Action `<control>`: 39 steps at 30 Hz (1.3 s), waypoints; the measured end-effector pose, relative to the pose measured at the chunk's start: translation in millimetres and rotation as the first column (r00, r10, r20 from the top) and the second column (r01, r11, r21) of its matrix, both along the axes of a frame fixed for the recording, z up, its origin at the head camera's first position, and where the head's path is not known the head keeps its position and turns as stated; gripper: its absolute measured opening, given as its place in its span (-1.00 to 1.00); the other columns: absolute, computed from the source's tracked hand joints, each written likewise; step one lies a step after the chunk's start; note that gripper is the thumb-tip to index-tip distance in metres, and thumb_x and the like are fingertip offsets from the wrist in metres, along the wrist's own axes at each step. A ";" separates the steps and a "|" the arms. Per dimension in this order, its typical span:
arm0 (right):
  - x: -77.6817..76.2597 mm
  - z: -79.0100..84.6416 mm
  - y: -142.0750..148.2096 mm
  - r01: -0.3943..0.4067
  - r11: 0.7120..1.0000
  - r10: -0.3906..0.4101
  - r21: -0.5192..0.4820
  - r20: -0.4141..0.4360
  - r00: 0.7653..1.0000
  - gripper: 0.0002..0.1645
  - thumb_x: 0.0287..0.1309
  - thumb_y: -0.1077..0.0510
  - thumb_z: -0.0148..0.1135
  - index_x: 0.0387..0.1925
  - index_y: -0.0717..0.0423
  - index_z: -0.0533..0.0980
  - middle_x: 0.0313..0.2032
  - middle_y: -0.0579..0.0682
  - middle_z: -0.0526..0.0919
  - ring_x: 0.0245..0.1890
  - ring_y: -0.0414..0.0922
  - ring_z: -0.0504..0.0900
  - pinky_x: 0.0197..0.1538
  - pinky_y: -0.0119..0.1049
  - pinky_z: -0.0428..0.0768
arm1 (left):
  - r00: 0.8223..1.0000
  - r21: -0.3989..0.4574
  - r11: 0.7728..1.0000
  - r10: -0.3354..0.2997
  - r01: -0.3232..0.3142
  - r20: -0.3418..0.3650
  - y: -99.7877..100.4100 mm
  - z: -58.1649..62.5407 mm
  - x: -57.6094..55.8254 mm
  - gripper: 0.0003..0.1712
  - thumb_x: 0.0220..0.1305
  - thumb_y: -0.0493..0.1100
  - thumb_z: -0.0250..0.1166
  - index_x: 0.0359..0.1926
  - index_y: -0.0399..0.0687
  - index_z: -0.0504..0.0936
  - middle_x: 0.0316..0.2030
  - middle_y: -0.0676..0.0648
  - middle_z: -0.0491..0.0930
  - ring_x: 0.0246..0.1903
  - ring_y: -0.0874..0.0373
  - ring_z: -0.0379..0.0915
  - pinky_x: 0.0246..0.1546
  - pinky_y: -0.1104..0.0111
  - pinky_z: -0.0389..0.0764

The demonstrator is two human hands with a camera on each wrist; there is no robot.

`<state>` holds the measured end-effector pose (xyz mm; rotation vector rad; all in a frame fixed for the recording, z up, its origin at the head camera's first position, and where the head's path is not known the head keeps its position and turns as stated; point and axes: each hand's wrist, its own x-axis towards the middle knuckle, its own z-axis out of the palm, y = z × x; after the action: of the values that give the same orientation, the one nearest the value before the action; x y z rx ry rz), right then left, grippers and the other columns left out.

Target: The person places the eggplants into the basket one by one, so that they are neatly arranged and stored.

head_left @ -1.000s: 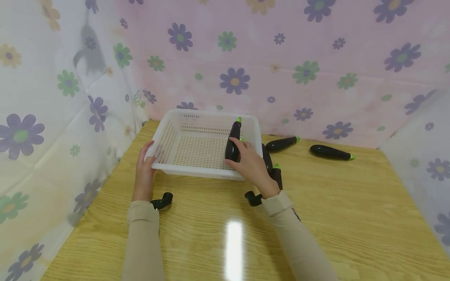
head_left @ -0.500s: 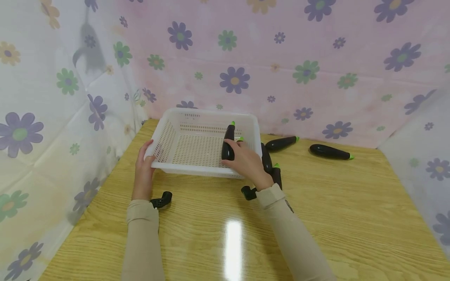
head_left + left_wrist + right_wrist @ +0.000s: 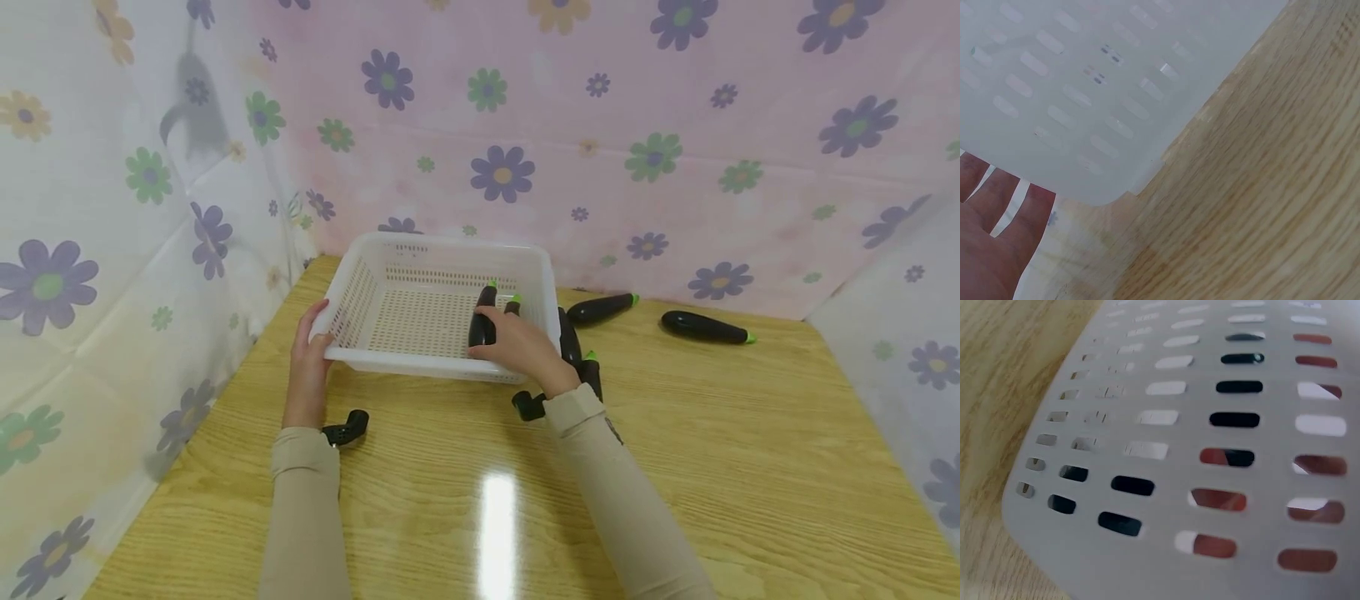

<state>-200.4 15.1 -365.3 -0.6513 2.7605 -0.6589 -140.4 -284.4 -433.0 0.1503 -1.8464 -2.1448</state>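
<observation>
A white slotted plastic basket (image 3: 420,366) stands on the table in the head view. My left hand (image 3: 306,375) grips its left rim near the front corner, with fingers (image 3: 1022,219) beside the basket wall (image 3: 1104,181) in the left wrist view. Reaching in over the right front, my right hand (image 3: 525,346) holds a dark eggplant (image 3: 482,329) low inside, its green stem end pointing to the back. Another eggplant (image 3: 513,307) lies just right of it, mostly hidden by the hand. Through the slots in the right wrist view, dark eggplant (image 3: 1235,419) and fingers (image 3: 1219,500) show.
Two eggplants, one (image 3: 569,340) and a second (image 3: 592,377), lie against the basket's right side. Farther right are another eggplant (image 3: 600,309) and one more eggplant (image 3: 705,327) near the back edge. Flowered cloth (image 3: 570,167) walls in the wooden table (image 3: 750,467).
The right hand has carried the eggplant left and lowered it into the basket, uncovering the stem end of the other one inside. The left hand stays on the rim.
</observation>
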 end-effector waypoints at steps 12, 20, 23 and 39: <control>-7.0 -1.7 -0.3 -0.020 1.000 0.020 -0.002 0.084 0.996 -0.11 -0.04 -0.18 0.23 0.30 -0.06 0.12 0.20 0.00 0.31 0.11 0.01 0.36 0.05 -0.06 0.34 | 0.999 0.025 1.000 -0.020 0.019 0.031 12.3 29.9 12.9 -0.41 0.20 -0.29 -0.18 0.27 0.14 0.20 0.24 -0.02 0.15 0.17 0.01 0.11 0.11 0.13 0.12; -12.0 -2.8 -2.2 -0.020 1.000 0.018 0.020 0.115 0.993 -0.10 -0.04 -0.16 0.24 0.31 -0.06 0.11 0.23 -0.01 0.27 0.16 0.00 0.30 0.10 -0.06 0.29 | 0.999 0.034 0.999 -0.021 0.020 0.031 12.2 30.2 13.1 -0.42 0.20 -0.29 -0.19 0.27 0.14 0.20 0.24 -0.02 0.14 0.18 0.02 0.10 0.10 0.14 0.12; -13.3 -4.1 -2.3 -0.020 0.999 0.016 0.029 0.126 0.992 -0.09 -0.05 -0.14 0.26 0.31 -0.07 0.11 0.23 0.00 0.27 0.16 0.00 0.30 0.11 -0.06 0.28 | 0.999 0.038 0.999 -0.021 0.019 0.036 12.2 28.8 13.7 -0.42 0.21 -0.29 -0.19 0.27 0.15 0.20 0.24 -0.01 0.13 0.18 0.01 0.09 0.12 0.13 0.11; -16.9 -6.9 -3.6 -0.018 0.996 0.006 0.084 0.141 0.990 -0.08 -0.06 -0.13 0.28 0.31 -0.06 0.10 0.23 0.02 0.26 0.17 0.01 0.28 0.10 -0.06 0.28 | 1.000 0.010 1.000 -0.001 0.000 0.022 3.8 7.2 4.7 -0.44 0.21 -0.22 -0.13 0.25 0.26 0.23 0.23 0.02 0.16 0.16 0.07 0.14 0.08 0.21 0.18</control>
<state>-217.3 11.5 -372.2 -0.5788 2.6361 -0.5588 -135.8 -280.6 -425.8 0.1759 -1.8478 -2.1617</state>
